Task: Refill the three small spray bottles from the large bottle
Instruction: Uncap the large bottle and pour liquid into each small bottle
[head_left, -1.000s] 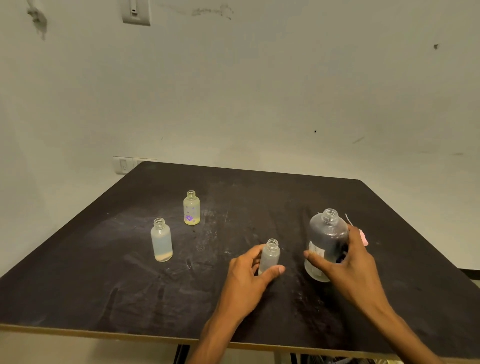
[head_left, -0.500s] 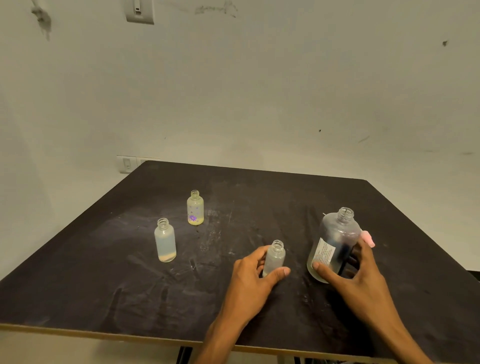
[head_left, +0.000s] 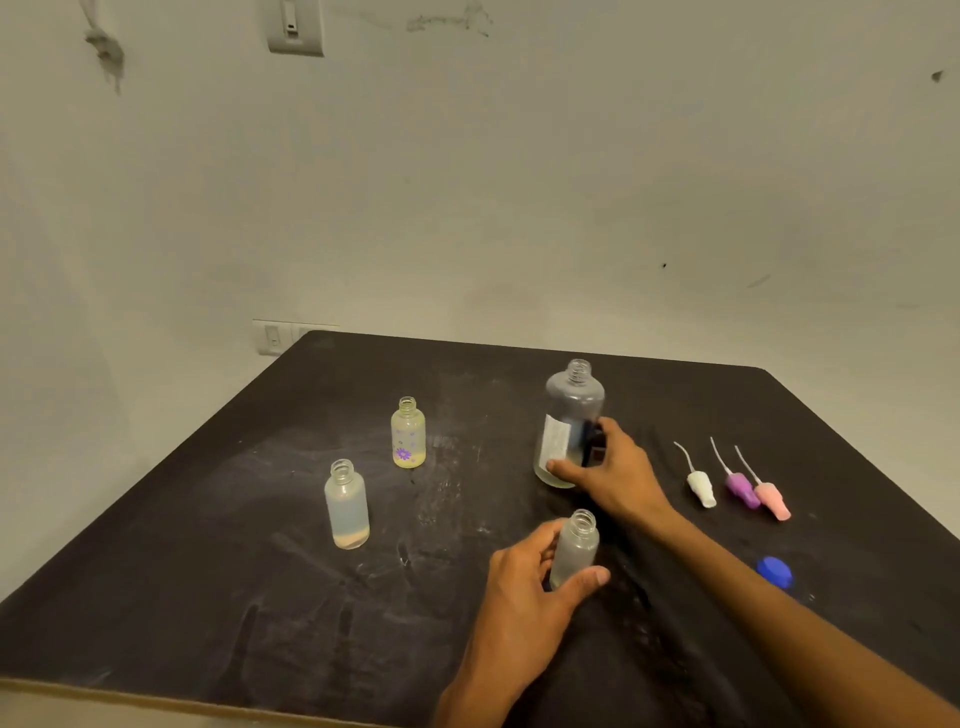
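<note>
Black tabletop (head_left: 208, 597): right hand (head_left: 618, 475) clasping seemingly near-empty, uncapped large bottle (head_left: 571, 410); left hand (head_left: 524, 587) gripping small bottle (head_left: 575, 548).

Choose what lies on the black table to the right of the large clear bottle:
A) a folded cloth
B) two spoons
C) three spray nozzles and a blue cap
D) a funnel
C: white, purple and pink spray nozzles lie right of the large clear bottle, with a blue cap nearer the person.

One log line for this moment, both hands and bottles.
left hand: gripping small bottle | right hand: gripping large bottle, upright | all bottles uncapped | pour: not begun
</note>
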